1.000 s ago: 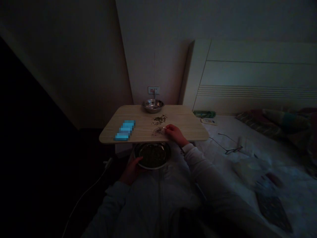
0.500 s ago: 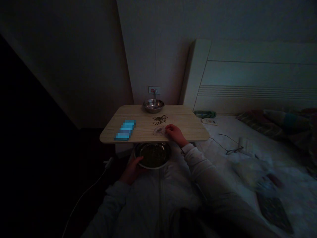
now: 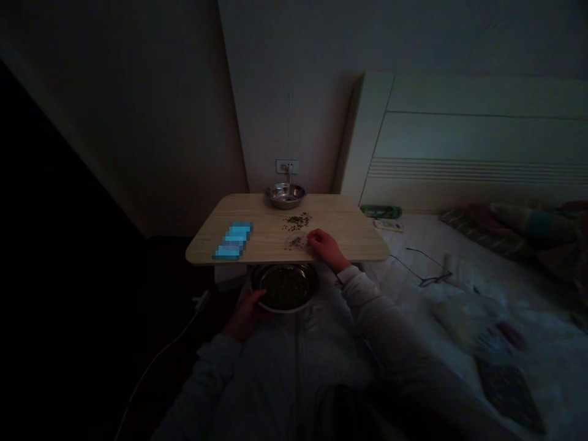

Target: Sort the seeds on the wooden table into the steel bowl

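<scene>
My left hand (image 3: 248, 313) grips the near-left rim of a shiny metal bowl (image 3: 283, 309), thumb over the edge. This bowl sits at my lap, just under the table's front edge, with a dark greenish mass of small bits inside. On the small wooden table (image 3: 342, 214), my right hand (image 3: 324, 245) is closed in a pinch at the edge of a small clear plastic piece (image 3: 294, 242), which looks like a bag or sheet. Small dark bits show in or under it; I cannot tell which. Just beyond lies a scatter of small green grains (image 3: 297, 221).
A second metal bowl (image 3: 285, 196) stands at the table's back, below a wall socket (image 3: 287, 166). A lit phone with a blurred screen (image 3: 233, 241) lies on the left. Glasses (image 3: 434, 278), a remote (image 3: 388, 226) and a plastic bag (image 3: 478, 321) lie on the bed. A white cord (image 3: 158, 355) crosses the floor.
The right hand stays pinched at the plastic piece, whose raised bright edge by the fingertips now looks lower. The left hand and its bowl have stayed put; the view has shifted very slightly.
</scene>
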`<action>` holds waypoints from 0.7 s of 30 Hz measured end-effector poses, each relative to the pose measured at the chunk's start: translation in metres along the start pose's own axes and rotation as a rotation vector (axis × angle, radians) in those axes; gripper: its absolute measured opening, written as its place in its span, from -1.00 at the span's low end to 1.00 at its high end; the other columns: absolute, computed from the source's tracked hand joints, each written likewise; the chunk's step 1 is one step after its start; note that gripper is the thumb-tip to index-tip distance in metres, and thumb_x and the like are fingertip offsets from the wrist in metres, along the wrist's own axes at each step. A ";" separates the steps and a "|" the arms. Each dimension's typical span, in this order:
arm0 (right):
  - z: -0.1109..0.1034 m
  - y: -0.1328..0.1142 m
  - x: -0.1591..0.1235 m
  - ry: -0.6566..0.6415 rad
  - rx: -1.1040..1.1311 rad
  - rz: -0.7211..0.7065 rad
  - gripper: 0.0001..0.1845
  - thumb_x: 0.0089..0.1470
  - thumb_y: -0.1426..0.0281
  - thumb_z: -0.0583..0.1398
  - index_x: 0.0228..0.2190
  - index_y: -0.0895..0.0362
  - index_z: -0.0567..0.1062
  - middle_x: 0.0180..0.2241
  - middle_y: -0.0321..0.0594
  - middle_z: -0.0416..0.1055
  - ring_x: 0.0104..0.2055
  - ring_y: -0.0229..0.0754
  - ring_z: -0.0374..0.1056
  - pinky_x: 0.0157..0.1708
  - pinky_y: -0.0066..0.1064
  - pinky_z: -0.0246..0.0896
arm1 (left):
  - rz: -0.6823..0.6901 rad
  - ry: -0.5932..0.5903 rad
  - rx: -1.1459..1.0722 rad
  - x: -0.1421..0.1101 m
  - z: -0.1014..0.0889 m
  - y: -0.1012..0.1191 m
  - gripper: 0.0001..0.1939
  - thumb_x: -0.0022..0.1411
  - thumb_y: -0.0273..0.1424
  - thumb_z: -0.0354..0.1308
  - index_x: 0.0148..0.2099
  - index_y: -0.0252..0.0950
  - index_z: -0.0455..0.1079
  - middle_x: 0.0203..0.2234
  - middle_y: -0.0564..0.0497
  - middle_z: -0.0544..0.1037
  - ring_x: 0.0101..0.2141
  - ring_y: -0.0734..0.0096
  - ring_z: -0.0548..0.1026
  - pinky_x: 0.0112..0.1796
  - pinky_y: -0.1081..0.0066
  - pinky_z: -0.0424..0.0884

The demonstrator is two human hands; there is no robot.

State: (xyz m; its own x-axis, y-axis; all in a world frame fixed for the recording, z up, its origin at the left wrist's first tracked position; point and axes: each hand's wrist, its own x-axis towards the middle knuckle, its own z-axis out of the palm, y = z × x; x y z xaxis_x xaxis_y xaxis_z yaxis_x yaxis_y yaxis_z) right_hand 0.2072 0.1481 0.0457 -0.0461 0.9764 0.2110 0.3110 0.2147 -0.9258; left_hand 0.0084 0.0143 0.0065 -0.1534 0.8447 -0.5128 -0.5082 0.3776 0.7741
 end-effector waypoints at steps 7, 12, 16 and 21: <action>0.000 -0.004 -0.003 -0.027 0.004 0.029 -0.92 -0.21 0.43 0.14 -0.51 0.12 0.40 -0.56 -0.39 0.34 -0.46 -0.30 0.23 -0.36 -0.43 0.11 | -0.019 0.004 0.013 -0.001 0.001 0.000 -0.87 0.08 -0.52 0.17 -0.26 -0.32 0.45 -0.26 -0.15 0.63 -0.10 0.03 0.55 -0.32 0.22 0.56; -0.001 -0.003 -0.002 -0.032 0.019 0.028 -0.93 -0.20 0.45 0.15 -0.51 0.13 0.41 -0.56 -0.38 0.36 -0.46 -0.30 0.25 -0.35 -0.43 0.12 | -0.008 -0.018 0.002 0.000 0.000 -0.001 -0.84 0.06 -0.52 0.17 -0.24 -0.32 0.45 -0.22 -0.16 0.63 -0.10 0.02 0.55 -0.31 0.20 0.57; -0.001 0.000 0.000 -0.005 -0.014 0.004 -0.93 -0.17 0.46 0.15 -0.50 0.13 0.42 -0.56 -0.39 0.37 -0.45 -0.30 0.27 -0.35 -0.44 0.14 | -0.001 -0.029 0.008 0.002 -0.001 -0.002 -0.80 0.07 -0.52 0.17 -0.19 -0.32 0.45 -0.17 -0.15 0.61 -0.10 0.04 0.55 -0.37 0.24 0.57; 0.000 0.004 0.001 -0.014 -0.033 -0.017 -0.93 -0.16 0.46 0.16 -0.49 0.13 0.43 -0.56 -0.39 0.38 -0.46 -0.30 0.26 -0.36 -0.44 0.12 | 0.008 -0.008 0.017 0.003 -0.001 -0.002 -0.83 0.09 -0.53 0.15 -0.22 -0.34 0.45 -0.16 -0.17 0.61 -0.13 0.07 0.55 -0.46 0.32 0.55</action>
State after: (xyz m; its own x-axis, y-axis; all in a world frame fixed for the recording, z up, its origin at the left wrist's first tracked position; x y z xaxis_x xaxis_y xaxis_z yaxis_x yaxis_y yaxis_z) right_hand 0.2080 0.1501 0.0424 -0.0643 0.9730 0.2217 0.3415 0.2302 -0.9112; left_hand 0.0077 0.0155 0.0029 -0.1505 0.8508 -0.5034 -0.4926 0.3770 0.7844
